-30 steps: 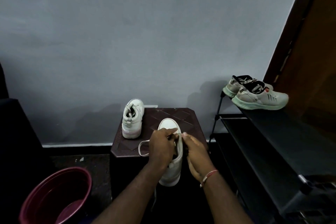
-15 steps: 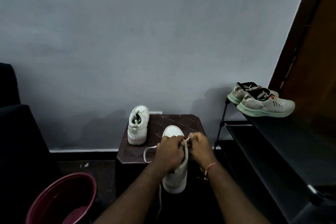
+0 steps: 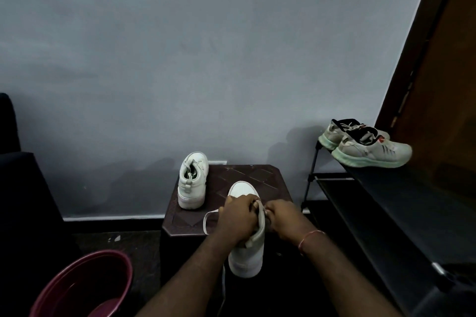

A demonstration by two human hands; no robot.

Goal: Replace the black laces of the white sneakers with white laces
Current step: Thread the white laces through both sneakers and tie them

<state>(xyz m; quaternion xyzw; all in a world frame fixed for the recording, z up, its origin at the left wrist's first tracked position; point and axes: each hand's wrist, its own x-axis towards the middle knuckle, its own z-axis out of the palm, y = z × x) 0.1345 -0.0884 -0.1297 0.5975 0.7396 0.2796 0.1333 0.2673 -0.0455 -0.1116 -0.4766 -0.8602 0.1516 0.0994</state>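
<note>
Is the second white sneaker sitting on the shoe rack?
No, the second sneaker stands on the brown stool, left of the held sneaker.

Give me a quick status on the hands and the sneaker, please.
Left hand grips the near sneaker; right hand pinches its white lace. Second sneaker apart on the stool. Nothing blocking.

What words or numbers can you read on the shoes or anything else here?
None can be read.
Grey running shoes with mint soles on the black rack: dark stripes and a red mark, too blurred to read.
Near white sneaker, gripped by the left hand while the right hand pinches its white lace: no writing shows.
Far white sneaker on the dark brown table: no writing shows.
</note>
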